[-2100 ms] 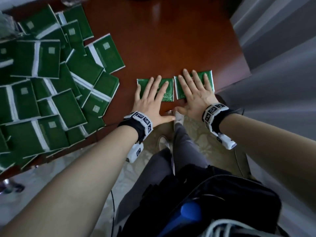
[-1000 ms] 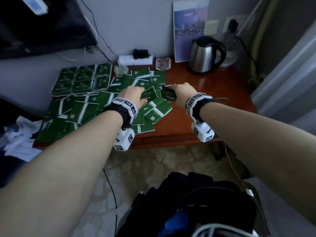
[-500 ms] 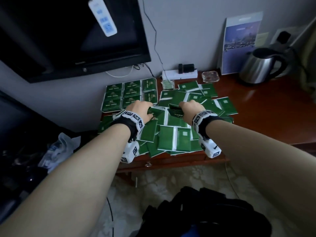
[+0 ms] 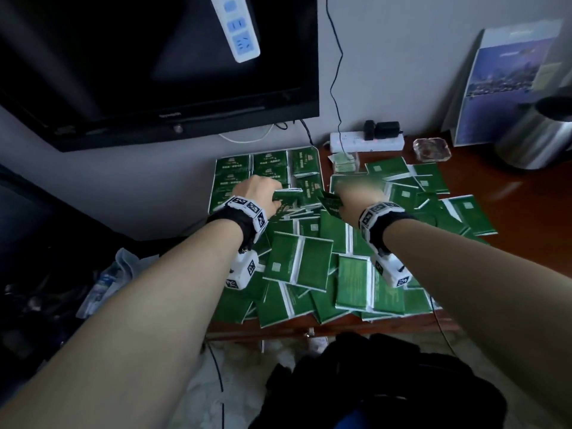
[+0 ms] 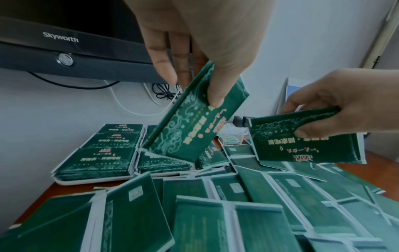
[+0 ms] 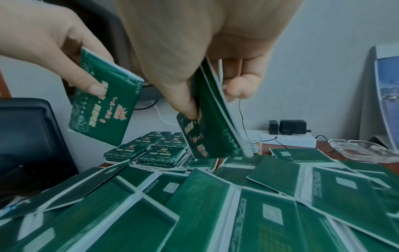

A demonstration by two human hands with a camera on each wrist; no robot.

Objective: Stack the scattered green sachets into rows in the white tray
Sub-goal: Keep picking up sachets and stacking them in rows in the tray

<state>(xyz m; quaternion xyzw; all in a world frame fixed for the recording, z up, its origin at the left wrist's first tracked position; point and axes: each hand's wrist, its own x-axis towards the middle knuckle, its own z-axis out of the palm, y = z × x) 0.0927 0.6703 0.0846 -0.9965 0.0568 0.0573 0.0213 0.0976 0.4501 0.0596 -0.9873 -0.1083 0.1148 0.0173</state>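
Both my hands are up over the pile right now. My left hand (image 5: 200,39) has a green sachet (image 5: 194,119) pinched between thumb and fingers, tilted with one corner pointing down at the white tray (image 5: 95,179). My right hand (image 6: 194,42) is pinching a second sachet (image 6: 211,122), held nearly on edge. It might be more than one packet, since a few layered edges show, but I honestly can't tell.

The tray sits at the back left of the wooden table (image 4: 510,193), close to the wall, and it's already packed with neat rows of stacked sachets (image 4: 266,168), printed side up. Between me and the tray there's a big messy heap of loose sachets (image 4: 309,267), mostly back side up with white seams showing, overlapping every which way and hanging over the front edge of the table.

Other stuff around: a black TV (image 4: 154,72) above the tray, with a white power strip (image 4: 238,26) hanging in front of the screen. A second power strip (image 4: 365,142) with a black charger plugged in lies against the wall, a glass ashtray (image 4: 431,149) is just beside it, and a steel kettle (image 4: 535,137) stands at the far right in front of a leaning blue brochure (image 4: 507,82). A small clear holder (image 4: 345,162) sits just right of the tray.
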